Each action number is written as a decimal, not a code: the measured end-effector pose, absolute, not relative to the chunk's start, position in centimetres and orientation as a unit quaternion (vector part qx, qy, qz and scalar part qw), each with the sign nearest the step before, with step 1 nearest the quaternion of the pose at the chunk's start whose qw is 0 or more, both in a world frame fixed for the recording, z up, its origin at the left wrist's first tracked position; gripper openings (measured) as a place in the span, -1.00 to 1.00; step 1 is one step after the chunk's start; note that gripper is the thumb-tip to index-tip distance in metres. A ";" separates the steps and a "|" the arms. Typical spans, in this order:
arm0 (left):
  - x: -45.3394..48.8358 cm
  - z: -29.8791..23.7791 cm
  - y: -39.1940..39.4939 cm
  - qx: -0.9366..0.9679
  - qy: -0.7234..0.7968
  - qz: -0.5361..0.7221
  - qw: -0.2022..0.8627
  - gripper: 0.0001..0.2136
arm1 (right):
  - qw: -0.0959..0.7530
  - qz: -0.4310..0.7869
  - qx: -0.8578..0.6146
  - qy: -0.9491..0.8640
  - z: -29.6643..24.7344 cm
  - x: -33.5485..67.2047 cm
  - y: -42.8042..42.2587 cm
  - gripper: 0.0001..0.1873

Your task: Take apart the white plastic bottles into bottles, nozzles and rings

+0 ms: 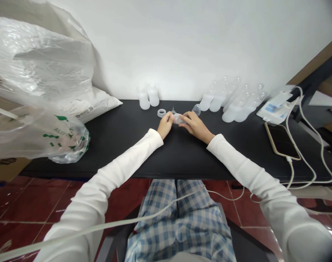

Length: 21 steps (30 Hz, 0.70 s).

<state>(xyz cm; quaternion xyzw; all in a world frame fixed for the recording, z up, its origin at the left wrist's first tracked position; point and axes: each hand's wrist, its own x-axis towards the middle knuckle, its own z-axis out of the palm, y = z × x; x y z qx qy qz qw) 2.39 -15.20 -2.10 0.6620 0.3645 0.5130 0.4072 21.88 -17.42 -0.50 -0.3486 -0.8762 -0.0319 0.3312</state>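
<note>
Both hands meet over the middle of the black table [127,138]. My left hand [165,124] is closed, pinching one side of a small clear plastic piece [178,118]. My right hand [194,125] pinches the other side of the same piece. A clear plastic ring [161,112] lies just beyond my left hand, a small pointed clear part [173,109] stands behind the held piece, and a small clear cap [196,109] lies beyond my right hand.
Two white bottles [149,97] stand at the back centre. Several more bottles [231,100] lie at the back right. A phone [282,140] on a white cable and a white packet [276,108] sit at the right. Large plastic bags [37,91] fill the left.
</note>
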 end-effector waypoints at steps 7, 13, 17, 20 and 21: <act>2.4 -2.5 -14.7 0.641 0.345 0.505 0.464 -0.49 | 0.316 -0.050 -0.316 -0.893 -0.4 22.1 -17.5 -0.61; 2.4 -1.3 -15.6 0.662 0.336 0.507 0.438 -0.54 | 0.425 0.106 -0.408 -0.801 -0.3 21.4 -17.9 -0.54; 2.8 -0.4 -16.9 0.768 0.298 0.453 0.341 -0.56 | 0.480 0.185 -0.465 -0.721 0.1 21.3 -18.1 -0.42; 3.1 -0.1 -17.6 0.806 0.279 0.429 0.297 -0.60 | 0.483 0.180 -0.484 -0.707 0.3 21.4 -18.1 -0.36; 3.1 -0.1 -17.6 0.805 0.279 0.431 0.297 -0.61 | 0.481 0.176 -0.489 -0.706 0.4 21.5 -18.1 -0.35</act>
